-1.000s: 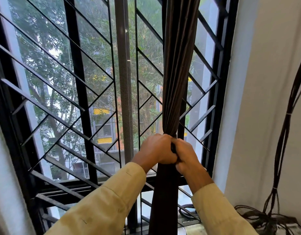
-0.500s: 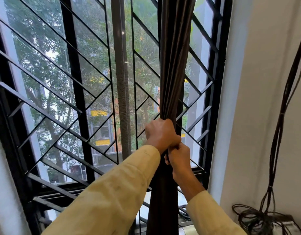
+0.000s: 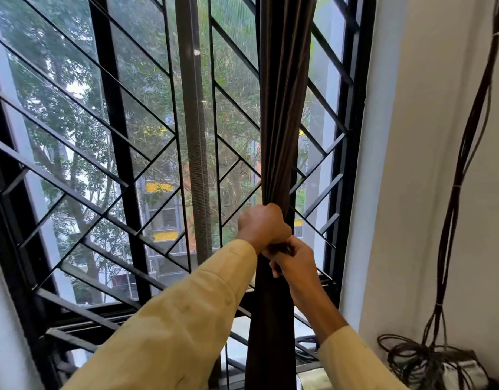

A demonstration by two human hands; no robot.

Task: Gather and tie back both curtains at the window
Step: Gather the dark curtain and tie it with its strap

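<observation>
A dark brown curtain (image 3: 282, 108) hangs gathered into a narrow bundle in front of the right part of the barred window (image 3: 113, 136). My left hand (image 3: 263, 225) is wrapped round the bundle at about sill height, fingers curled behind the cloth. Just below and to the right of it, my right hand (image 3: 294, 261) pinches a dark strip of cloth or tie at the bundle's front. The two hands touch. Only one curtain is in view.
Black diagonal window bars (image 3: 147, 161) fill the left and centre. A white wall (image 3: 428, 164) stands at the right, with dark cables (image 3: 462, 153) running down it to a coil (image 3: 417, 358) on a ledge at the bottom right.
My left hand has risen up the bundle and now sits above my right hand; a second ago the two were side by side. The view has shifted slightly to the right.
</observation>
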